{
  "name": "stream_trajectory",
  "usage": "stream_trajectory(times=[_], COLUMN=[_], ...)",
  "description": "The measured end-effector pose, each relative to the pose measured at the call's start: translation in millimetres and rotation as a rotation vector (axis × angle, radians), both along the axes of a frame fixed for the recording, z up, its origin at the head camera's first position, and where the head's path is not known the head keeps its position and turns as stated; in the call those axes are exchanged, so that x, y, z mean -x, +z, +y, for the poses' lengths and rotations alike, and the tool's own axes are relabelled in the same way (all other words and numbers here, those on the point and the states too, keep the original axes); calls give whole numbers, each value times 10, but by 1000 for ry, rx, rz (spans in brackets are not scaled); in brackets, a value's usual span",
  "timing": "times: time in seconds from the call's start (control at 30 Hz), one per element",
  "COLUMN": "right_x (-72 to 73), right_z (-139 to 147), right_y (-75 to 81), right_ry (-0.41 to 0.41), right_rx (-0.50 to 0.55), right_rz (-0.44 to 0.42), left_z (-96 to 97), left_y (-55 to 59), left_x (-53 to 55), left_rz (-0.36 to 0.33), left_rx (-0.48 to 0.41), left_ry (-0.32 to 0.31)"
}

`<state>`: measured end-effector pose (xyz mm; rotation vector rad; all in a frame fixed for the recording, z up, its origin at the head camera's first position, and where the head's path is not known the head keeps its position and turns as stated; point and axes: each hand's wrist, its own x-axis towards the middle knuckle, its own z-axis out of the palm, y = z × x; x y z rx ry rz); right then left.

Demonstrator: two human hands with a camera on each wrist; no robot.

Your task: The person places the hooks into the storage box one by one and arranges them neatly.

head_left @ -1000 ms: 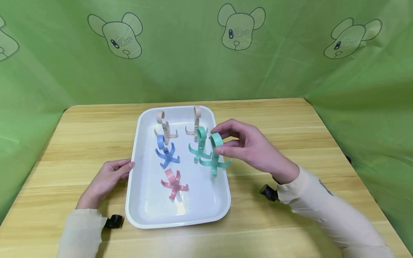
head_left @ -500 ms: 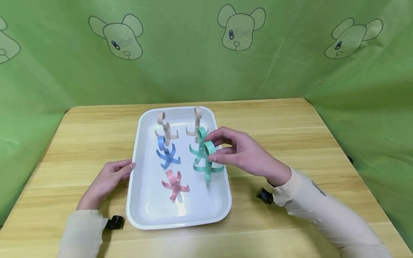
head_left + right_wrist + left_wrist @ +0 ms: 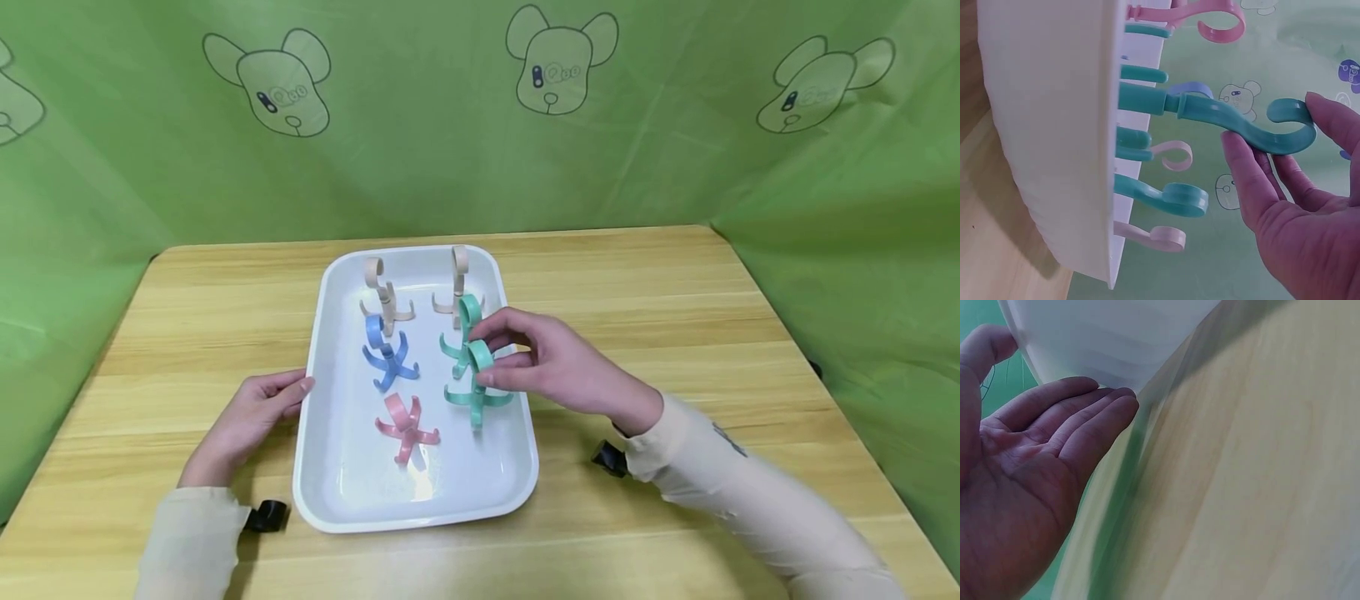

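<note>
In the head view my right hand [image 3: 543,358] pinches the curved top of a green multi-prong hook hanger [image 3: 477,392], which stands upright in the right part of the white tray [image 3: 352,500]. In the right wrist view the thumb and fingers meet this hook's curl [image 3: 1288,140]. Just behind it is a second green hook hanger [image 3: 468,312]. My left hand [image 3: 251,421] holds the tray's left edge. The left wrist view shows the thumb at the rim, with the fingers against the tray's outer wall [image 3: 1110,337].
Also in the tray stand a blue hook hanger [image 3: 388,365], a pink one [image 3: 407,432], and two beige ones [image 3: 387,310] at the far end. The tray rests on a wooden table [image 3: 637,292]. A green curtain [image 3: 435,150] rises behind and beside the table.
My right hand has moved left and toward the near side, bringing the green hook hanger from the tray's right edge further inside. The left hand and the other hangers stay in place.
</note>
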<state>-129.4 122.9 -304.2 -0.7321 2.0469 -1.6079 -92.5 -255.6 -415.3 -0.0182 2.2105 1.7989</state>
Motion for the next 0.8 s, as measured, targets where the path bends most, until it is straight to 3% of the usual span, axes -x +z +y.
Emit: stream_trajectory(times=[0.8], right_x=[42], right_z=[-30], right_y=[-171], right_ry=[1], right_rx=[-129], right_rz=[-8], left_z=[-5], left_y=[10], left_x=[4], left_rz=[3], left_rx=[-15], left_ry=[-2])
